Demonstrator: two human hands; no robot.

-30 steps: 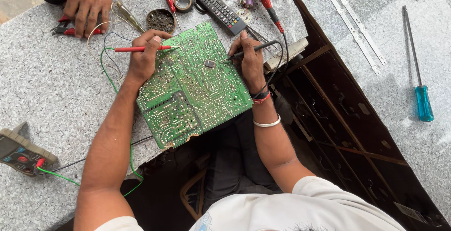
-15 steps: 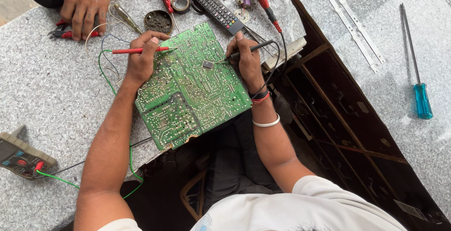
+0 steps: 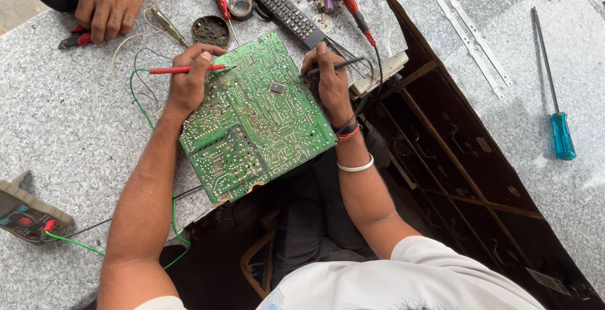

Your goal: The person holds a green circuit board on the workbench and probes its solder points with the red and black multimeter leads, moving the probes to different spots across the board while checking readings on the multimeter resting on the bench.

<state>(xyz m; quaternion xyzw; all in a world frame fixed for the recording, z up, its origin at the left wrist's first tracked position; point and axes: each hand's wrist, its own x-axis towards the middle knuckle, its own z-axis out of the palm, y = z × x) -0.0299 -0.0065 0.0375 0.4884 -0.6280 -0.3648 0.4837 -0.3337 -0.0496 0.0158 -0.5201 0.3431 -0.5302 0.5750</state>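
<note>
In the head view, a red test probe (image 3: 183, 69) is pinched between the closed fingers of the left hand (image 3: 189, 80), its tip laid on the upper left edge of a green circuit board (image 3: 258, 118). A black test probe (image 3: 334, 65) is gripped in the same closed way by the right hand (image 3: 331, 83), its tip pointed left over the board's upper right part, near a small dark chip (image 3: 276, 87). The board lies tilted between the two hands, on the speckled grey table (image 3: 63, 133) and overhanging its edge. Just above the right hand a black remote control (image 3: 288, 15) is seen; above the left hand, a round tin (image 3: 210, 31). Another person's hand (image 3: 110, 4) rests on red-handled pliers (image 3: 75, 38), up and left of the left hand. A multimeter (image 3: 22, 212) sits well below the left grip.
</note>
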